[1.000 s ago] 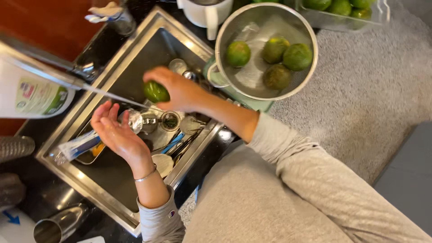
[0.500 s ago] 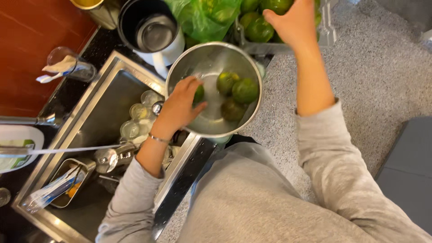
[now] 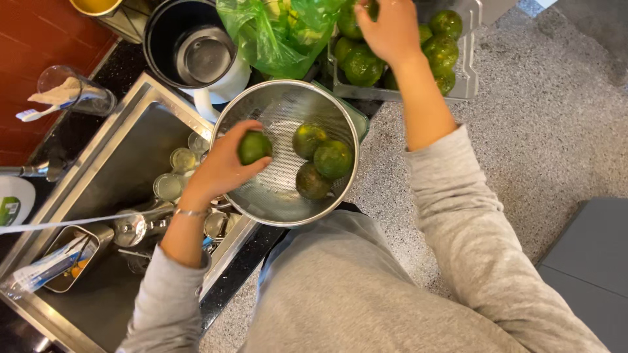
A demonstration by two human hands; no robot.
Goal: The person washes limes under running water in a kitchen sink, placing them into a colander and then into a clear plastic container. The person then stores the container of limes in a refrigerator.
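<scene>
Our left hand (image 3: 219,167) cups a green fruit (image 3: 254,146) just over the colander (image 3: 261,108) rim; right hand (image 3: 390,27) grips fruit in the tray (image 3: 470,59) beyond.

The scene is evenly and brightly lit from above, with soft, faint shadows. Small glare spots sit on the round perforated steel colander (image 3: 286,111), on the rim of the stainless steel sink (image 3: 98,157) and on the crumpled translucent green plastic bag (image 3: 275,33). Focus is sharp at the centre. The grey-sleeved arms stretch slightly toward the frame edges.
</scene>
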